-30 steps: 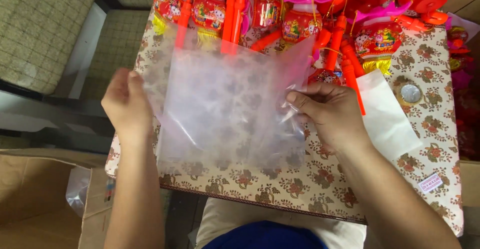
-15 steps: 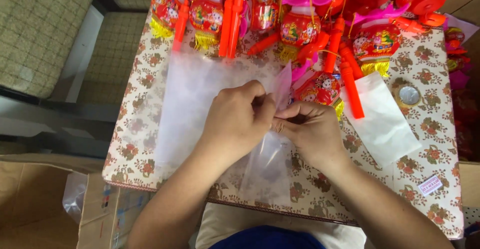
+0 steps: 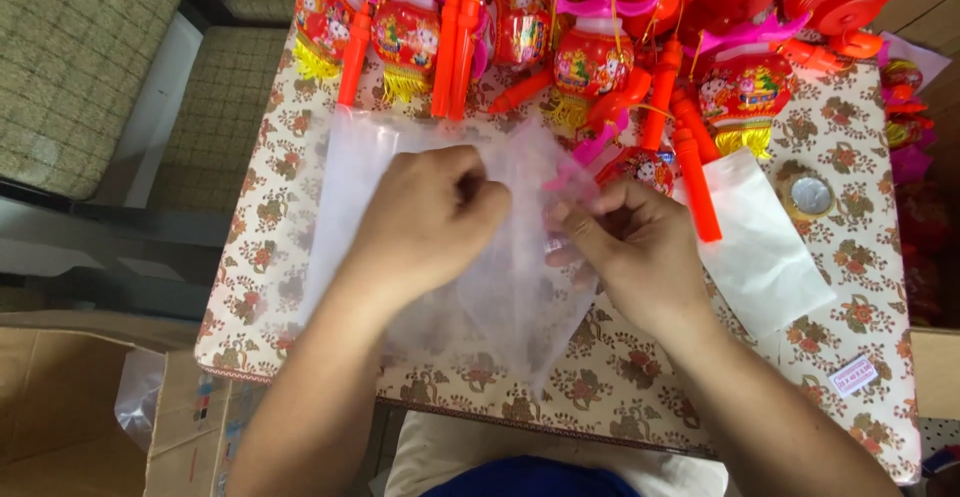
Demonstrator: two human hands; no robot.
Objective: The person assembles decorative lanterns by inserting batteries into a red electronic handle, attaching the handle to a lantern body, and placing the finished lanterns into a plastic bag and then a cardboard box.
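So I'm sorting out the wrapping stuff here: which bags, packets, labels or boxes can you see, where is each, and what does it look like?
Clear plastic bag: mid-table, thin and crinkled, pinched by left hand and right hand.
White packet: flat, right of the right hand.
Small label: table's near right corner, white rectangle, red print.
Cardboard box: on the floor lower left, brown.
Tape roll: round, beside the packet.

You sit in a home turned packing station: a floral-clothed desk (image 3: 850,287) heaped along its far edge with red toy lanterns (image 3: 590,57), checked upholstered seats (image 3: 70,47) at left, cardboard boxes (image 3: 60,417) by its near-left corner.
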